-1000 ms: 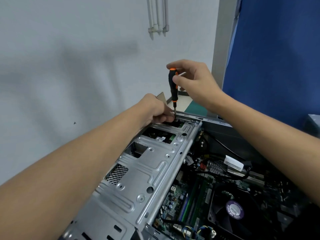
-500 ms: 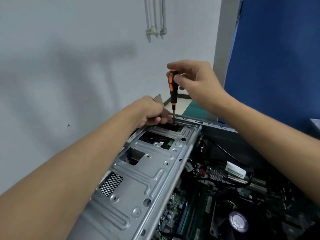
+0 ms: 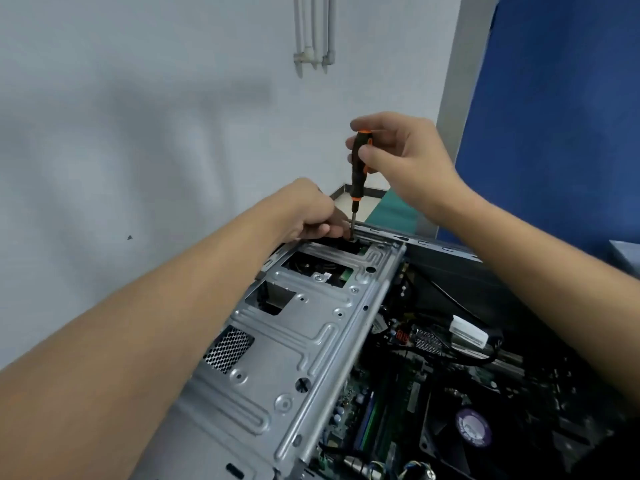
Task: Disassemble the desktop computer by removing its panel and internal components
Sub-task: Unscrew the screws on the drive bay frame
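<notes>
My right hand point(image 3: 405, 164) pinches the black-and-orange handle of an upright screwdriver point(image 3: 356, 168), its thin steel tip at the far end of the ribbed grey metal frame point(image 3: 294, 341) of the open computer point(image 3: 384, 410), where my left hand point(image 3: 308, 213) curls, its grip hidden.

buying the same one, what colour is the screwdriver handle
Screwdriver handle: black with orange, head view.

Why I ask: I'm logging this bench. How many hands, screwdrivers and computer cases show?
Bare hands: 2, the left hand and the right hand
Black-and-orange-handled screwdriver: 1
Open grey metal desktop computer case: 1
Total: 4
</notes>
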